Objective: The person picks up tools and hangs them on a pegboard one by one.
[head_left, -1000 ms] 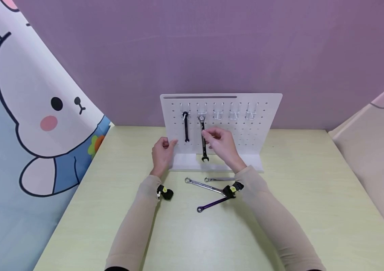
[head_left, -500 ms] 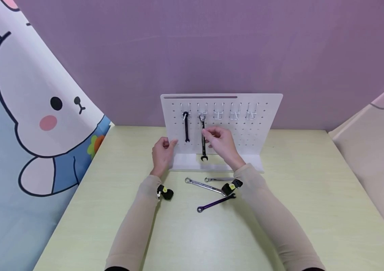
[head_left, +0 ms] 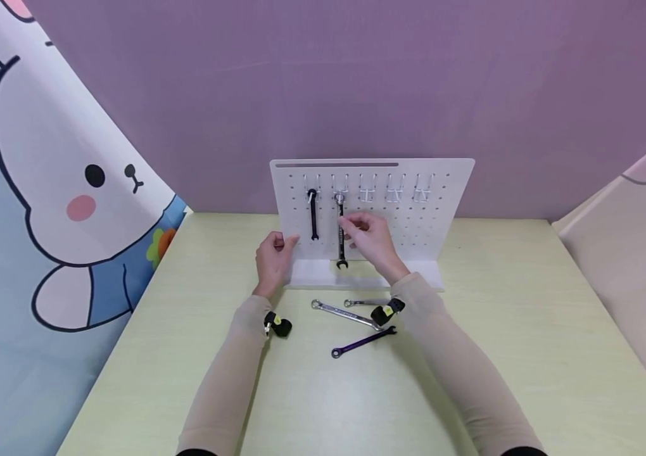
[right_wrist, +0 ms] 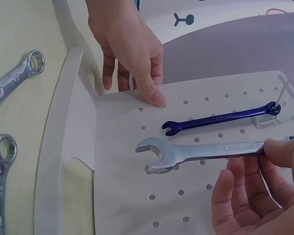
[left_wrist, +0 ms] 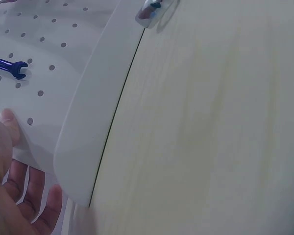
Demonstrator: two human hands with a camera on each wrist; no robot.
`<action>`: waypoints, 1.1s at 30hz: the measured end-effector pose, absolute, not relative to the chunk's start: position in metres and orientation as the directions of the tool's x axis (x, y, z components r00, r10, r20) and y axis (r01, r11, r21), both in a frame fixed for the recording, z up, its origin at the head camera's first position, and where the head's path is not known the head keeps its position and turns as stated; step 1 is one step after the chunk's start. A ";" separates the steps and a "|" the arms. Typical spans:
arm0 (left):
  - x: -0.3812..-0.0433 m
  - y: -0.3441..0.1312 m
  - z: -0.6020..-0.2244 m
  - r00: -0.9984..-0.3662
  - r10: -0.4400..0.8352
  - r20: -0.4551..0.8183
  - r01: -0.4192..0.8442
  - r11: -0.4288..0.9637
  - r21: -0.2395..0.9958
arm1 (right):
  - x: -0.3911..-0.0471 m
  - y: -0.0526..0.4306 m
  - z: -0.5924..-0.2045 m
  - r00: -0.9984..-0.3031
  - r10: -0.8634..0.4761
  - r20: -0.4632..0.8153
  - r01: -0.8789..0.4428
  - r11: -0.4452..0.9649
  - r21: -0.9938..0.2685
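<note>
At far left, the printed cloth (head_left: 83,190) meets the left edge of the pale table (head_left: 175,304); a broad strip of tabletop runs from there to the left sleeve. The left hand (head_left: 273,259) matches half a second ago: it holds the side edge of the white pegboard (head_left: 414,231), thumb on the front, fingers behind. Just right of the thumb, the dark blue wrench (head_left: 314,218) hangs unchanged from the first hook.

Next comes the silver wrench (right_wrist: 201,152), upright before the board, pinched between thumb and fingers of the right hand (head_left: 374,240). Its open end has swung slightly left since the earlier frames. The ring end is at the second hook (head_left: 347,180); whether it is threaded on, I cannot tell. The right wrist has edged left, baring more of the purple wrench (head_left: 363,342).

Below the board's base, between the forearms, lie a long silver wrench (head_left: 346,313), a partly hidden wrench (head_left: 364,303) and the purple one; tabletop extends nearer the viewer. Right of the held wrench stand three further hooks (head_left: 395,191). Beyond the board's right edge, tabletop spreads widely to the pale cloth (head_left: 636,253).
</note>
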State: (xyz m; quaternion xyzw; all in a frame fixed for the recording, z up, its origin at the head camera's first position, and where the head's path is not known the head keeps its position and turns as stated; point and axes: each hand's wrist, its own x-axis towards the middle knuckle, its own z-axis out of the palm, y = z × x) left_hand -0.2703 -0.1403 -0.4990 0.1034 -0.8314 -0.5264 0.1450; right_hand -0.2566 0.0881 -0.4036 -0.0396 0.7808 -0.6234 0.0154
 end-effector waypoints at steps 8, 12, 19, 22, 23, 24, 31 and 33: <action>-0.271 -0.140 -0.499 -0.935 -0.330 0.131 -0.023 0.425 0.905 | -0.261 0.087 -0.406 -0.998 -0.058 0.035 -0.047 0.231 -0.972; -0.272 -0.140 -0.500 -0.935 -0.330 0.133 -0.023 0.428 0.903 | -0.264 0.086 -0.410 -0.998 -0.043 0.056 -0.065 0.250 -0.966; -0.271 -0.140 -0.500 -0.937 -0.329 0.122 -0.034 0.431 0.902 | -0.266 0.085 -0.413 -0.992 -0.027 0.123 -0.125 0.333 -0.935; -0.271 -0.140 -0.500 -0.937 -0.328 0.118 -0.036 0.428 0.903 | -0.265 0.084 -0.411 -0.990 -0.025 0.141 -0.141 0.367 -0.920; -0.271 -0.140 -0.500 -0.937 -0.328 0.119 -0.034 0.426 0.904 | -0.265 0.083 -0.411 -0.989 -0.025 0.146 -0.144 0.378 -0.914; -0.271 -0.140 -0.500 -0.937 -0.328 0.118 -0.034 0.424 0.905 | -0.265 0.083 -0.410 -0.989 -0.024 0.149 -0.147 0.385 -0.911; -0.271 -0.140 -0.500 -0.937 -0.327 0.121 -0.031 0.423 0.906 | -0.268 0.081 -0.411 -0.983 -0.026 0.183 -0.178 0.405 -0.897; -0.271 -0.140 -0.500 -0.937 -0.326 0.124 -0.026 0.421 0.907 | -0.268 0.081 -0.411 -0.980 -0.026 0.196 -0.189 0.413 -0.891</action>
